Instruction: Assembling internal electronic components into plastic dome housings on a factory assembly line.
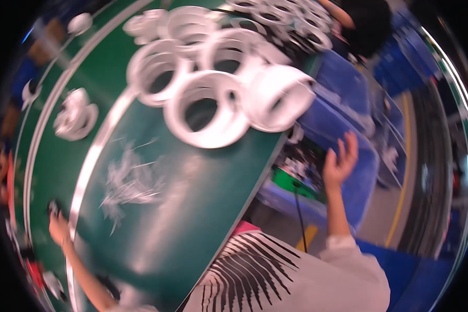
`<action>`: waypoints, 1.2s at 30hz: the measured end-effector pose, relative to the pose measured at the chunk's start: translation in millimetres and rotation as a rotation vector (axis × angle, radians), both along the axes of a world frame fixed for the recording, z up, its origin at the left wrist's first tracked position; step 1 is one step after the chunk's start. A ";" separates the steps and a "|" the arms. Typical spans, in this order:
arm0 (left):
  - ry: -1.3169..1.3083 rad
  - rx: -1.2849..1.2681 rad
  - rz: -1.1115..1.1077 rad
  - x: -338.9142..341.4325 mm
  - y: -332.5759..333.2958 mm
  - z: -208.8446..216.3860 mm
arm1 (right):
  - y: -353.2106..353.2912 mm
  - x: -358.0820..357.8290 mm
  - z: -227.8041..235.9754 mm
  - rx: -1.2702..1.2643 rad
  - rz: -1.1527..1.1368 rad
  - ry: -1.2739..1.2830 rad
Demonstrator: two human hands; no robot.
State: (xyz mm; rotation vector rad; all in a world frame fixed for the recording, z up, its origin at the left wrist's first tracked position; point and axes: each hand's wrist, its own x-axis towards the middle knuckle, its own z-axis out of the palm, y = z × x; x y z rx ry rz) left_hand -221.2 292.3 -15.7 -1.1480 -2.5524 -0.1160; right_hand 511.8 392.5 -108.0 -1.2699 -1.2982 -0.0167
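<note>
My left hand [59, 230] reaches over the left side of the green work surface [192, 208]. Its fingers are closed around a small black object [53, 207], too blurred to name. My right hand [342, 162] is raised over a blue plastic bin [361, 182], with fingers apart and nothing in them. Several white ring-shaped plastic housings stand grouped at the far end of the surface, the nearest housing [208, 132] facing me. Another housing [288, 99] lies tilted at the right edge. Between my hands and these lies a loose heap of thin clear strips [132, 184].
A white plastic part [75, 117] sits on the green belt beyond the pale rail [96, 148]. The bin below my right hand contains a green item [291, 182] and mixed small pieces. Another person's arm [338, 13] is at the far right, beside more white rings [275, 13].
</note>
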 end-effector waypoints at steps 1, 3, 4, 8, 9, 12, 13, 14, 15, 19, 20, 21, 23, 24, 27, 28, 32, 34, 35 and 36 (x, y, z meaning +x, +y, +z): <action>0.061 -0.067 -0.075 7.8 -6.1 -2.2 | 14.5 28.6 -22.5 -0.061 -0.067 -0.021; 0.060 -0.128 -0.265 36.5 -25.9 -2.8 | 31.2 81.5 -90.7 -0.309 -0.271 -0.094; 0.017 -0.122 -0.308 76.3 -30.6 -1.9 | 31.3 118.9 -148.2 -0.413 -0.332 -0.211; -0.064 -0.199 -0.283 126.2 -69.5 -0.2 | 77.9 95.0 -250.3 -0.755 -0.120 -0.209; -0.002 -0.208 -0.292 124.9 -79.0 -3.3 | 92.9 79.3 -270.7 -0.775 -0.095 -0.183; 0.052 -0.244 -0.194 132.9 -94.3 -2.2 | 122.3 69.3 -328.4 -1.015 -0.143 -0.311; 0.148 -0.179 -0.189 181.2 -81.7 17.6 | 133.3 57.7 -301.0 -1.534 0.020 -0.172; 0.272 -0.160 -0.262 225.3 -75.2 35.0 | 124.2 54.6 -331.1 -1.236 -0.127 -0.008; -0.001 -0.023 -0.284 249.1 -69.2 26.3 | 130.9 11.3 -324.0 -1.232 -0.034 -0.049; -0.469 -0.454 -0.790 396.9 -122.2 41.3 | 86.8 -274.5 -292.1 -1.138 0.790 -0.020; -0.477 -0.491 -0.729 401.5 -121.7 29.5 | 69.0 -319.7 -281.2 -1.110 0.945 -0.003; -0.445 -0.497 -0.727 404.2 -110.1 26.8 | 55.8 -350.4 -269.2 -1.078 1.083 0.007; -0.400 -0.496 -0.690 411.5 -133.3 28.7 | -13.1 -383.6 -230.1 -1.074 1.330 0.056; -0.361 -0.456 -0.704 418.3 -136.0 26.0 | -19.7 -383.0 -230.6 -1.061 1.396 0.086; -0.392 -0.421 -0.686 429.9 -137.0 25.1 | -16.4 -378.0 -234.3 -1.009 1.536 0.221; -0.453 -0.401 -0.680 433.4 -135.5 26.6 | -12.6 -376.0 -231.0 -0.993 1.578 0.267; -0.459 -0.397 -0.678 440.5 -131.2 30.5 | -2.5 -369.8 -209.1 -0.929 1.721 0.457; -0.416 -0.390 -0.703 441.9 -126.9 28.1 | 1.8 -364.7 -193.7 -0.896 1.785 0.538; -0.435 -0.407 -0.709 442.0 -125.7 30.4 | 5.2 -360.7 -186.3 -0.880 1.817 0.570; -0.406 -0.380 -0.716 441.5 -129.4 27.6 | 8.0 -356.6 -178.7 -0.865 1.848 0.599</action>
